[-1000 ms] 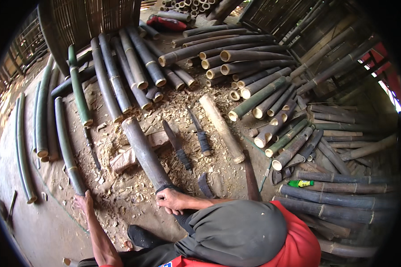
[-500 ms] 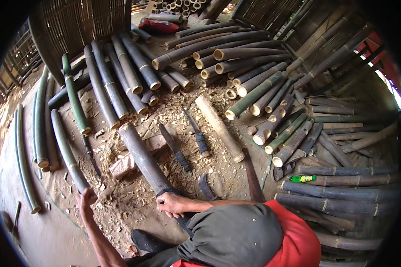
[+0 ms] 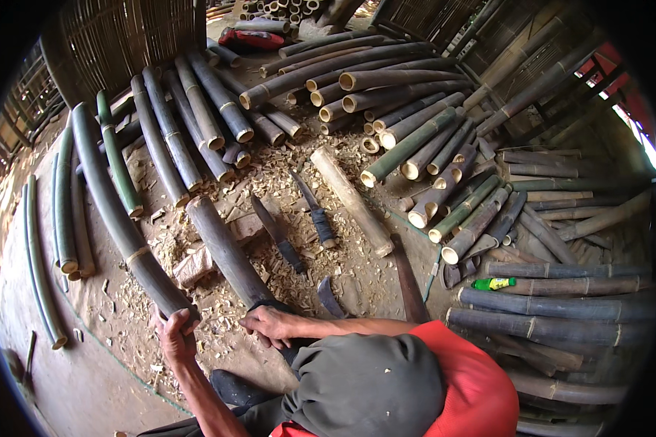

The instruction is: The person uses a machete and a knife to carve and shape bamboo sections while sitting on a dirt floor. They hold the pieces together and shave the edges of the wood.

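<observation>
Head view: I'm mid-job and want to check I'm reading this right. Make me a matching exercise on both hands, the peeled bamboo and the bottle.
1. Left hand
2. Right hand
3. Peeled bamboo
4. Bottle

A. Green, over by the poles on the right
B. Beside the near end of a grey bamboo pole
C. Closed around a dark bamboo pole
D. Pale, lying among shavings

Pairs: 1-C, 2-B, 3-D, 4-A
</observation>
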Available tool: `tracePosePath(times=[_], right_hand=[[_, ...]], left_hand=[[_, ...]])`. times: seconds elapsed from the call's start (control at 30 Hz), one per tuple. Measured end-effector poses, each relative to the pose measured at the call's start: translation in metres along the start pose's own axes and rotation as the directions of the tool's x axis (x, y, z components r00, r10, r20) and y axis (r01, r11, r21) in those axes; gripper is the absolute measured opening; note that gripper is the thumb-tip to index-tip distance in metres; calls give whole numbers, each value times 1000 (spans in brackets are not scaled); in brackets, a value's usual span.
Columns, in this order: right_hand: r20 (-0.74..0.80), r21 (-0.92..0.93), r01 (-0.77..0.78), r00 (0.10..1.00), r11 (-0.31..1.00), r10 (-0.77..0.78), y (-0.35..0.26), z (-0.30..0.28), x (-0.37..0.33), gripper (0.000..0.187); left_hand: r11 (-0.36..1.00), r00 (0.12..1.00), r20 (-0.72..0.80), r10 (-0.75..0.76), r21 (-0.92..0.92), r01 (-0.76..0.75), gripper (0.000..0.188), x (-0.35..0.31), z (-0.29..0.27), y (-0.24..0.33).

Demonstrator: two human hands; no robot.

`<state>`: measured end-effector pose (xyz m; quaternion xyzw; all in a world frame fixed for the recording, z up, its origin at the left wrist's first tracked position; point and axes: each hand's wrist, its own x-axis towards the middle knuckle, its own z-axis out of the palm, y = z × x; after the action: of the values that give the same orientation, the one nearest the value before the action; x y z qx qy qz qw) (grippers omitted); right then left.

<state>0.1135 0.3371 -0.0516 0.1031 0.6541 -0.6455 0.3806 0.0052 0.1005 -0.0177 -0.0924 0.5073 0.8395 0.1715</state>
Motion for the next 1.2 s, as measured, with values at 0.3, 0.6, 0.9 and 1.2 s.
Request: tracePosePath(times=[0.3,0.6,0.9,1.2], right_hand=[[-450,200,669,712,716,-539,-20,-47,1,79],[-674,86,655,594,751,-440,-42,-110,-63,51],[-392,-76,285,872,956,-291,-30,-106,-132,94],[-30,-956,126,857,265,-515,-127,-103,-163,85]], left_hand=[[954,987,100,-127,283,94,101,-37,97,-24],[534,784,562,-263,762,-367,98,-46,135,-62],[238,862,329,385,867,-437,89,0,113,20],[-291,744,662,89,732,-616,35,12,72,51]])
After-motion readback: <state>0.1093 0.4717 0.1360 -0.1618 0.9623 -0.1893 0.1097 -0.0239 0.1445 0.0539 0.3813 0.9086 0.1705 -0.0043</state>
